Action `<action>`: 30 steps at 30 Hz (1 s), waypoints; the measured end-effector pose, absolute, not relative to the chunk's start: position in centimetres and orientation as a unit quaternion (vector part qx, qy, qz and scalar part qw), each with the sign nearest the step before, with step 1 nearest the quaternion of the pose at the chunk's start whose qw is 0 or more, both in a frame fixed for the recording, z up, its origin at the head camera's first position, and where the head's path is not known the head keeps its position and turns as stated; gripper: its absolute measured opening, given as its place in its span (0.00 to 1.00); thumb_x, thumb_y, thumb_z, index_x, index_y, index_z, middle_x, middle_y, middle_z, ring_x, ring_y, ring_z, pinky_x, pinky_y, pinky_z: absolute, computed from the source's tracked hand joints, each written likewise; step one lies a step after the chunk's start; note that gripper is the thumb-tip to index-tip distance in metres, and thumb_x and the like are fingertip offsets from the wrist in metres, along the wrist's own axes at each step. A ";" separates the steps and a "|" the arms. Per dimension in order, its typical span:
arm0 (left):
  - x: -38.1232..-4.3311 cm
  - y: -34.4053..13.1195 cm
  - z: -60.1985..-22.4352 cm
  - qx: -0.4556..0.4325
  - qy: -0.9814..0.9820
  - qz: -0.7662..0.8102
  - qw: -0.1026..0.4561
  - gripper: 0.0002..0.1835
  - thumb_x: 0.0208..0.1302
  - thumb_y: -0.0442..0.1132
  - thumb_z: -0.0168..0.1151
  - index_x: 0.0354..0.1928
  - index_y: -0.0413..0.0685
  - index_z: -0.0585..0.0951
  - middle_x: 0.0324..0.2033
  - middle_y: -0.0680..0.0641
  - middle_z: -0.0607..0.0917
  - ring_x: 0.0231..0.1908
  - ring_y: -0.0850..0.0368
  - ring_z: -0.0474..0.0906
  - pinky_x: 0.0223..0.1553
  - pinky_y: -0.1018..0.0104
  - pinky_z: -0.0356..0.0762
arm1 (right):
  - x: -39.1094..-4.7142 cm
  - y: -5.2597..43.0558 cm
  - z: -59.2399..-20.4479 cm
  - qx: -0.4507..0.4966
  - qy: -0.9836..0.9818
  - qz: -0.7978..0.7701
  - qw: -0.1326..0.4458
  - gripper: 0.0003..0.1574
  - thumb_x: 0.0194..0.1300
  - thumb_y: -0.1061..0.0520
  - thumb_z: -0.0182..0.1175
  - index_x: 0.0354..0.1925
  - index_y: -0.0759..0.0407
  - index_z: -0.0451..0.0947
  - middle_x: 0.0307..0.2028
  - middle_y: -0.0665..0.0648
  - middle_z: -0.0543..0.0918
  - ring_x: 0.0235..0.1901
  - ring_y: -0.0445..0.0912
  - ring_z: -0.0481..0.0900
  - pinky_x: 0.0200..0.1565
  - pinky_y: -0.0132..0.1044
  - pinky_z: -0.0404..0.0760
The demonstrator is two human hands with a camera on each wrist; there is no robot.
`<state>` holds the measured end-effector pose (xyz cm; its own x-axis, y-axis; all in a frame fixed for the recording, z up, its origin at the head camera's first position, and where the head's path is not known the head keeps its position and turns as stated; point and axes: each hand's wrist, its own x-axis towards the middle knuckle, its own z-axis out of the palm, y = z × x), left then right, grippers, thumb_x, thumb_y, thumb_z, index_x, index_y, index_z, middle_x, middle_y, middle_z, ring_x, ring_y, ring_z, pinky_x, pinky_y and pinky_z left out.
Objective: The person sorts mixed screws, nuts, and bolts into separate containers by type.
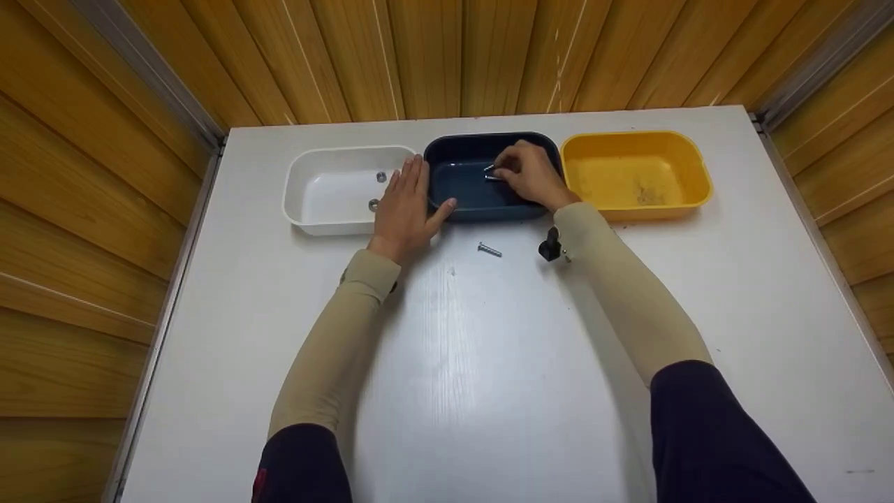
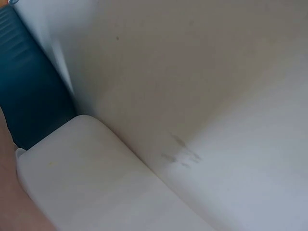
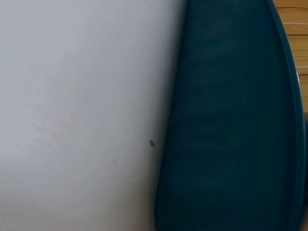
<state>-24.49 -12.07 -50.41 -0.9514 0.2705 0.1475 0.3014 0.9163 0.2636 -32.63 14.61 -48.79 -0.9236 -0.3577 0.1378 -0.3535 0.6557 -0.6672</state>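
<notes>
In the head view my left hand (image 1: pixel 405 209) lies with straight fingers over the right end of the white tray (image 1: pixel 297 188), its thumb at the near left corner of the dark blue tray (image 1: pixel 482 214). My right hand (image 1: pixel 534 175) reaches into the blue tray and pinches a small silver bolt (image 1: pixel 493 177) between thumb and fingers. Another shiny metal end shows just above it; whether it is held too, I cannot tell. A loose bolt (image 1: pixel 490 249) lies on the table in front of the blue tray. Two nuts, one a far nut (image 1: pixel 381 177), sit in the white tray.
A yellow tray (image 1: pixel 688 168) with dark smudges on its floor stands at the right, beside the blue one. The white table (image 1: pixel 447 363) runs back to a wood-panelled wall (image 1: pixel 426 63). A black wrist mount (image 1: pixel 550 246) hangs beside my right sleeve.
</notes>
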 end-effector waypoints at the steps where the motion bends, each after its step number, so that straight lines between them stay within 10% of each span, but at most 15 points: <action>1: -24.5 -12.1 -50.4 -0.146 -0.977 -0.142 0.054 0.52 0.79 0.73 0.38 0.85 0.35 0.51 0.85 0.37 0.51 0.86 0.44 0.44 0.86 0.54 0.39 | -32.6 14.6 -48.7 -0.198 0.909 -0.367 0.001 0.10 0.73 0.63 0.68 0.50 0.67 0.88 0.44 0.66 0.81 0.45 0.55 0.81 0.51 0.44 0.80; 30: -24.9 -12.4 -50.5 -0.143 -0.978 -0.141 0.051 0.53 0.79 0.74 0.37 0.85 0.36 0.50 0.86 0.38 0.50 0.86 0.45 0.43 0.86 0.54 0.39 | -29.0 13.7 -45.9 -0.251 0.893 -0.373 -0.026 0.13 0.76 0.58 0.66 0.54 0.62 0.87 0.48 0.62 0.83 0.47 0.55 0.80 0.51 0.44 0.79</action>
